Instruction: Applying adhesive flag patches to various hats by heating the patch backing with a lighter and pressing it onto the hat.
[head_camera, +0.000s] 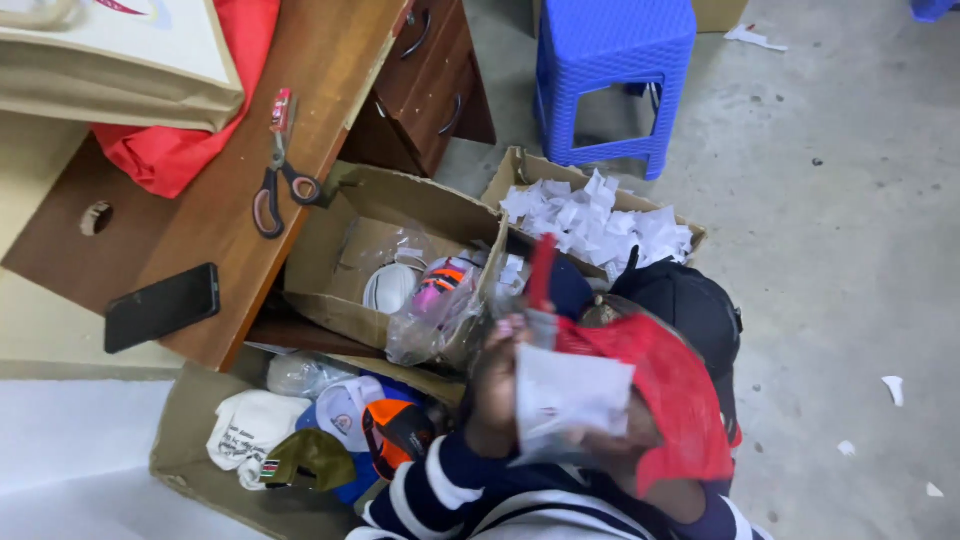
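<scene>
Just below the open cardboard box (330, 300) of wrapped caps, the left hand (497, 385) rises with its fingers closed on the edge of a red mesh cap (665, 400) and the white paper sheet (570, 395) tucked against it. That sheet hides most of the cap's inside, and motion blurs the red brim above it. The right hand (640, 440) sits under the cap, largely covered by paper and mesh, so its grasp cannot be made out. Right of the box, a second carton (520, 170) brims with crumpled white paper, and a dark cap (690, 305) shows just behind the red one. Below the box, another carton (185, 440) holds white, olive and orange caps, its lower part cut off by the frame. Left of the box, on the brown desk (330, 60), lie scissors (275, 180) and a black phone (162, 306).
</scene>
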